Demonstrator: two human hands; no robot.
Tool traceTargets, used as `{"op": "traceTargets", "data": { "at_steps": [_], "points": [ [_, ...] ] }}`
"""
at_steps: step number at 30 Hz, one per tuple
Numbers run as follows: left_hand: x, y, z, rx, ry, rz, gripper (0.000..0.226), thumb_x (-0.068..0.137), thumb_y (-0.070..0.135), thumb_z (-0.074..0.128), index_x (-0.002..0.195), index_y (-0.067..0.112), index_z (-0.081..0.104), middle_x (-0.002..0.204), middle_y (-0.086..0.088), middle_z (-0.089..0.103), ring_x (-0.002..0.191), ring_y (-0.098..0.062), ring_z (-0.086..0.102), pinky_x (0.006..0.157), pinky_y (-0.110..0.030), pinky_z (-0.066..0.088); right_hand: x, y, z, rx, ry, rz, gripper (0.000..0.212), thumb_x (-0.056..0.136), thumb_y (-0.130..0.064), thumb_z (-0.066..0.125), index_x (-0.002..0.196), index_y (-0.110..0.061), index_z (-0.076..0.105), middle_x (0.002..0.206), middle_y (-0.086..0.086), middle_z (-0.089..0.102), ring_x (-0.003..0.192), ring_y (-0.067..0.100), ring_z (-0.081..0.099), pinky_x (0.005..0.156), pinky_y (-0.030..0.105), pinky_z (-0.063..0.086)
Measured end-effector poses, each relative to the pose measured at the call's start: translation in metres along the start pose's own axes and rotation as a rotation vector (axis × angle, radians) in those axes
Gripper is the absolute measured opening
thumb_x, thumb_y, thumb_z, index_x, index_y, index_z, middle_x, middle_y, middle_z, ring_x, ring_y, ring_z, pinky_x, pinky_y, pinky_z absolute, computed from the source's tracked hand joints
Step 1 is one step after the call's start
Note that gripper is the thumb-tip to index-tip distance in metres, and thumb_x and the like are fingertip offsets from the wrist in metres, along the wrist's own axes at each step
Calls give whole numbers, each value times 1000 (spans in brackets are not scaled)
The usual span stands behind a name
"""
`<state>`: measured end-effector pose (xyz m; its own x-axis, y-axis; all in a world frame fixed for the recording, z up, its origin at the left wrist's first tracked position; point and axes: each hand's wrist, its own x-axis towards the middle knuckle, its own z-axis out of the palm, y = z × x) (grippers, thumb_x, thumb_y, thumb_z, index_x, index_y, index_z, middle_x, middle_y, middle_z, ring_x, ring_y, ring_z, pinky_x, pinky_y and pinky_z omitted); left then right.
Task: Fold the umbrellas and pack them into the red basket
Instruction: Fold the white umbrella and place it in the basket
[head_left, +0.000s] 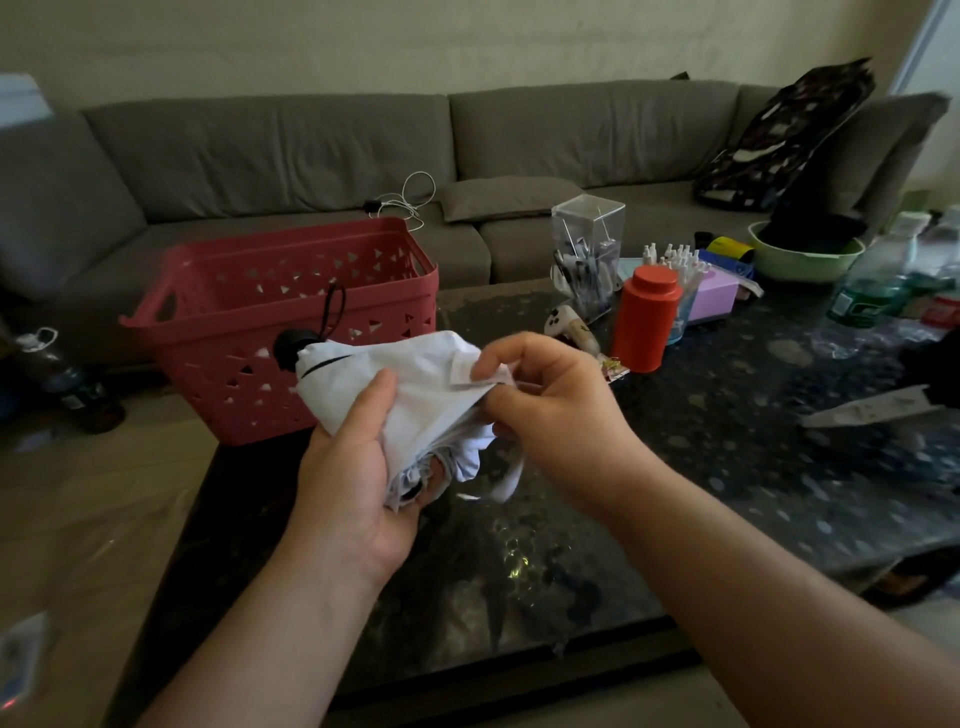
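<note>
A collapsed white umbrella (415, 379) with a black handle knob and wrist loop at its upper left end hangs over the dark table, just in front of the red basket (291, 317). My left hand (358, 457) grips the bunched canopy from below, thumb on top. My right hand (545, 400) pinches the white closing strap at the umbrella's right side. The basket stands on the table's far left corner; its inside looks empty from here.
On the dark speckled table (675, 467) stand a red canister (647, 317), a clear pen holder (587, 254), a green bowl (805, 254) and plastic bottles (883, 280). A knife (872, 408) lies at the right. A grey sofa (363, 156) runs behind.
</note>
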<state>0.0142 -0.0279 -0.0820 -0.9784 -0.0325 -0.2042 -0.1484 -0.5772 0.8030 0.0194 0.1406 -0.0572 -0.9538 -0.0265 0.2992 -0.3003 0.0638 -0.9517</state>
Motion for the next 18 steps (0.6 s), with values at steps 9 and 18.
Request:
{"op": "traceTargets", "data": {
  "at_steps": [9,18],
  "points": [
    [2,13,-11,89,-175,62,59,91,35,73,146,20,59,136,-12,71,125,-34,69,95,-49,59,7,-12,-25,334,-200,168,3,81,-11,74,79,-11,71,67,9,49,55,15,40,53,31,24],
    [-9,18,-11,24,-520,50,90,85,34,83,160,11,38,157,-25,48,145,-46,46,120,-65,34,7,-4,-22,114,-159,198,21,84,4,79,95,-13,71,88,24,73,81,28,73,78,36,63]
  ]
}}
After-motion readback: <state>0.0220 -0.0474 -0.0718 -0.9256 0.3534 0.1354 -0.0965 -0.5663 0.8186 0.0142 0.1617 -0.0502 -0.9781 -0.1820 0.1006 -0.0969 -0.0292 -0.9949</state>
